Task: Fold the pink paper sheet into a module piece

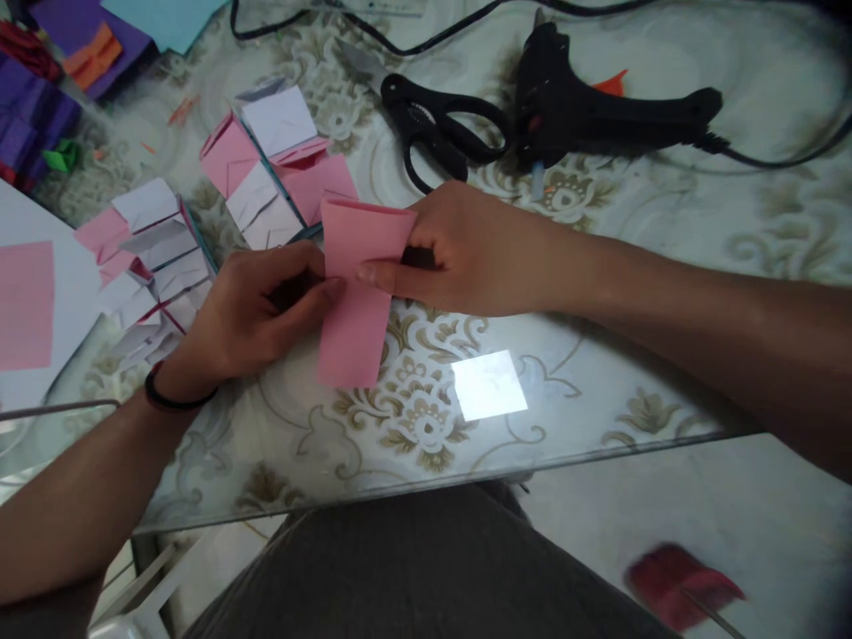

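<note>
both hands are on the pink paper (352,333), which is held upright in front of the person, above the near part of the patterned surface (586,355). at its upper edge the paper shows more than one layer; whether its lower end touches the surface cannot be told. the left hand (243,311) is nearly closed, thumb and forefinger pinching the paper's left edge about midway up (a dark band (179,399) is worn at this wrist). the right hand (469,253) is curled, its thumb flat on the front face of the paper and its other fingers partly hidden behind the right edge.

just beyond the left hand lie two folded paper blocks in pink and white, one near the wrist (160,253) and one farther back (276,124). black-handled scissors (436,124) rest beyond the right hand, blades pointing away to the left, with a black glue gun (619,120) beside them. an orange scrap (612,84) shows behind the gun. at the far left are purple pieces (30,115), a small green piece (62,155) and a white sheet (70,293) bearing a pink rectangle (25,306)
</note>
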`<state>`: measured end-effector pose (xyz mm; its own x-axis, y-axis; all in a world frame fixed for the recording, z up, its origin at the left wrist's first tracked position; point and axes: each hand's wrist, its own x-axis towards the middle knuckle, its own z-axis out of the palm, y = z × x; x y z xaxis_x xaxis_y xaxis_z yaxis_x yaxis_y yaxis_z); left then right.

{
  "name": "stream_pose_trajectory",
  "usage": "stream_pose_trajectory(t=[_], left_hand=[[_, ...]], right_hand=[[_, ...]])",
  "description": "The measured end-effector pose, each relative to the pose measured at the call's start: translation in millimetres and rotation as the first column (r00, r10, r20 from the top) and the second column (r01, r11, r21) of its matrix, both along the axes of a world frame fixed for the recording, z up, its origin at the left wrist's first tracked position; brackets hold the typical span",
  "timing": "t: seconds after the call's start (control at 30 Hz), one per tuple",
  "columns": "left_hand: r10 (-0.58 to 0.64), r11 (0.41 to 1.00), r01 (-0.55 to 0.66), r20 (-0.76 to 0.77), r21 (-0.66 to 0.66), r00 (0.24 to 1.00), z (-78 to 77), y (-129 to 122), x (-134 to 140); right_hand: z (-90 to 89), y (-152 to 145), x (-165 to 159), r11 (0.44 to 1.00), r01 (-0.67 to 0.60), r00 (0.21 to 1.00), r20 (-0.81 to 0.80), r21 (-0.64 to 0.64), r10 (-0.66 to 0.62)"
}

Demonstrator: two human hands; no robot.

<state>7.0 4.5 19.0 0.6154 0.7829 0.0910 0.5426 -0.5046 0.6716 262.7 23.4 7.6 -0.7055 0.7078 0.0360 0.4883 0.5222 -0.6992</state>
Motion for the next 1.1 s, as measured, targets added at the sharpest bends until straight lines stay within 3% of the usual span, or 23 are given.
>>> stream_pose_trajectory(t=[0.47, 0.73, 1.1], left_hand=[[0.056, 0.998, -0.056, -0.026, -0.005, 0.998, -3.4, -0.7, -0.3], [0.084, 0.996, -0.084, -0.008, -0.040, 0.996, -2.0, -3.6, 0.9], [-0.025, 0.999, 0.024, 0.030, 0.033, 0.999, -3.6, 0.8, -0.3]], right_hand=[[3.6, -1.5, -1.3, 0.999, 0.036, 0.999, 0.002, -0.019, -0.036], [16.3, -4.3, -7.2, 0.995, 0.098, 0.981, 0.164, 0.013, -0.099], [2.1, -1.1, -1.4, 0.999, 0.005, 1.000, 0.000, 0.032, -0.005]])
